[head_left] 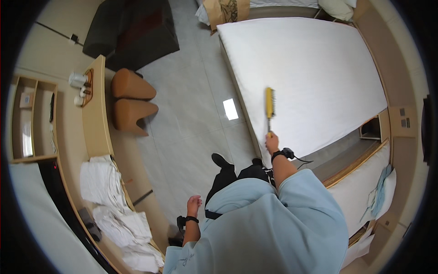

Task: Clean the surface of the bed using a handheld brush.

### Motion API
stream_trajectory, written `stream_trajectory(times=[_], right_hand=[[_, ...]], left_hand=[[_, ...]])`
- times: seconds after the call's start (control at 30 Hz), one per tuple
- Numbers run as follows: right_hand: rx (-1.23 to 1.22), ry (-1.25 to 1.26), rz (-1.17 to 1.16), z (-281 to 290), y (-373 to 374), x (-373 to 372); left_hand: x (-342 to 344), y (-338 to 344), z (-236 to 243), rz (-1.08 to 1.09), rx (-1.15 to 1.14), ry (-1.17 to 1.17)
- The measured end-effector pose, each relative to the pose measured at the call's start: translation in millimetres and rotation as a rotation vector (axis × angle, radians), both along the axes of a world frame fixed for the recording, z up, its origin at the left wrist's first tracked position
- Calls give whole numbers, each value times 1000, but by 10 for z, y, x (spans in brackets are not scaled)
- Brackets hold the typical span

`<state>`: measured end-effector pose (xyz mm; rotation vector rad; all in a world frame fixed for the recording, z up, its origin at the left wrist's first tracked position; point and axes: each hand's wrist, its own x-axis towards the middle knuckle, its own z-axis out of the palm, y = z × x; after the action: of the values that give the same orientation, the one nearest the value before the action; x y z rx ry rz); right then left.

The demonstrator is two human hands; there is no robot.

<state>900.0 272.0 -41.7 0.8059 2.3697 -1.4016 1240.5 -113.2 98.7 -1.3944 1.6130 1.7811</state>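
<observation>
Right hand (272,142) closed around handle of yellow brush (270,102); brush over left part of white-covered bed (315,77), contact unclear. Left hand (194,206), left of bed: loosely curled, apparently empty. Bed covering looks mostly smooth; brushing remaining: cannot tell.

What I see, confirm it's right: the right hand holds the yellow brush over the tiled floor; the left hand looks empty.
Wrong place: in the head view, the right hand holds the yellow brush over the white bed, not the tiled floor. The left hand does look empty.
</observation>
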Motion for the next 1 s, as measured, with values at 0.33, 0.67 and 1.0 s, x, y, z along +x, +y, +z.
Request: stream_trajectory(times=[0.33, 0.67, 1.0], right_hand=[[-110, 80, -10, 651, -1157, -446], [-119, 77, -900, 527, -71, -793], [16, 256, -365, -381, -1767, -2808]], left_hand=[[-718, -1358, -378, -152, 98, -113], [-2677, -1711, -363, -453, -1, 37], [-4105, -2479, -365, -793, -202, 213]])
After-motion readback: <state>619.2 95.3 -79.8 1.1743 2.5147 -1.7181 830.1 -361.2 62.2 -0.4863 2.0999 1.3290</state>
